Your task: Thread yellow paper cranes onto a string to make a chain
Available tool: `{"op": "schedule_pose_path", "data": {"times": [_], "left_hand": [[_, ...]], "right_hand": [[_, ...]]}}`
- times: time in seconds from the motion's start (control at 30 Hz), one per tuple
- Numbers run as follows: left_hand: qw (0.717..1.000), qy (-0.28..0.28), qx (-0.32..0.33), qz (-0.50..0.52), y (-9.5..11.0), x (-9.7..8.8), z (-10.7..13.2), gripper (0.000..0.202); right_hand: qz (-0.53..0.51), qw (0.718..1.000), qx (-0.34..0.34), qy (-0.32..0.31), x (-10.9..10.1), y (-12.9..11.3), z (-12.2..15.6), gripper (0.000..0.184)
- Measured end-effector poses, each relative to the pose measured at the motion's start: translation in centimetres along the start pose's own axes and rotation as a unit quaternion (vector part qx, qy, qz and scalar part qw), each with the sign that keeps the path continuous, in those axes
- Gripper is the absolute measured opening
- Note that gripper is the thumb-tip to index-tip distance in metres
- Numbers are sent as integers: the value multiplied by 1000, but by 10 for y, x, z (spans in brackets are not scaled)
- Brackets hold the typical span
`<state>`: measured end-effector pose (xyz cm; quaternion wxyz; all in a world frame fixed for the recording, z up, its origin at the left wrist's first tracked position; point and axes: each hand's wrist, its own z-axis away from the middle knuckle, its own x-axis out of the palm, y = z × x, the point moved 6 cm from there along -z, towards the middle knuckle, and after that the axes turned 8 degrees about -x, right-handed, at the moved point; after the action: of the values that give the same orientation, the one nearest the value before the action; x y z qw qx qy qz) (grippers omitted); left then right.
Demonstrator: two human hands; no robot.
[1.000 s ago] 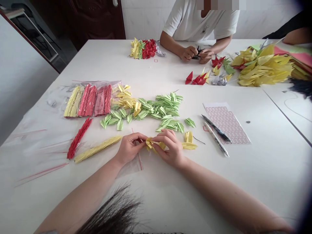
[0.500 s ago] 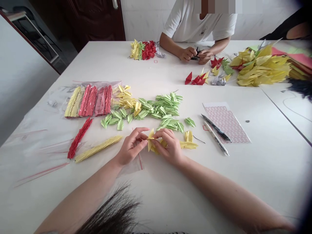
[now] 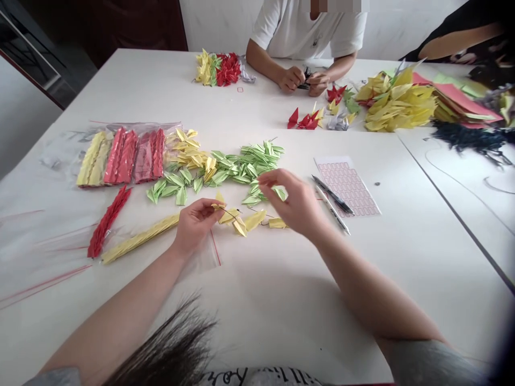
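Observation:
My left hand (image 3: 198, 222) pinches a folded yellow paper piece (image 3: 219, 203) between thumb and fingertips. From it, more yellow paper pieces (image 3: 240, 226) trail to the right along a thin dark string, lying on the table. My right hand (image 3: 295, 203) is raised to the right, over the edge of the green folded paper pieces (image 3: 261, 155). Its thumb and index finger curve round to a pinch; whatever is between the tips is too small to make out. Part of the yellow row is hidden behind this hand.
Clear bags of red and yellow paper strips (image 3: 120, 155) lie left, with a red bundle (image 3: 108, 222) and a yellow bundle (image 3: 140, 238) below. Pens (image 3: 333, 195) and a label sheet (image 3: 348, 187) lie right. Across the table, a person's hands (image 3: 303, 80) work on something dark.
My right hand has left the yellow paper piece and moved up and right. My left hand keeps hold of it. The view has shifted, so the table items appear further left and higher.

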<state>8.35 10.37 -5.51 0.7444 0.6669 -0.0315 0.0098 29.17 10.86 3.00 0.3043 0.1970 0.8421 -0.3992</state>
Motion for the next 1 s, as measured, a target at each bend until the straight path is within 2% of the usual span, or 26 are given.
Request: {"op": "schedule_pose_path", "data": {"times": [0.07, 0.1, 0.23, 0.33, 0.43, 0.53, 0.67, 0.8, 1.0], "left_hand": [[1000, 4, -19, 21, 0, 0, -1, 36], [999, -2, -26, 25, 0, 1, 0, 36], [999, -36, -36, 13, 0, 6, 3, 38], [998, -52, -26, -5, 0, 7, 4, 37], [998, -52, -15, -16, 1, 7, 4, 39], [998, -55, -12, -26, -1, 8, 4, 42], [996, -71, 26, -55, 1, 11, 6, 31], [991, -74, 78, -77, 7, 12, 8, 22], [989, -66, 96, -86, 8, 10, 8, 24]], "right_hand": [[37, 998, 30, -44, -8, 10, -3, 12], [52, 994, 40, -85, -6, 15, -3, 11], [111, 962, 70, -238, 24, 26, 9, 8], [161, 939, 81, -291, 39, 26, 18, 11], [217, 921, 83, -314, 43, 24, 24, 22], [271, 900, 60, -335, 43, 18, 26, 24], [322, 873, 25, -367, 49, 11, 26, 27], [321, 877, -11, -357, 54, 8, 25, 24], [323, 878, -56, -348, 54, 3, 33, 26]]}}
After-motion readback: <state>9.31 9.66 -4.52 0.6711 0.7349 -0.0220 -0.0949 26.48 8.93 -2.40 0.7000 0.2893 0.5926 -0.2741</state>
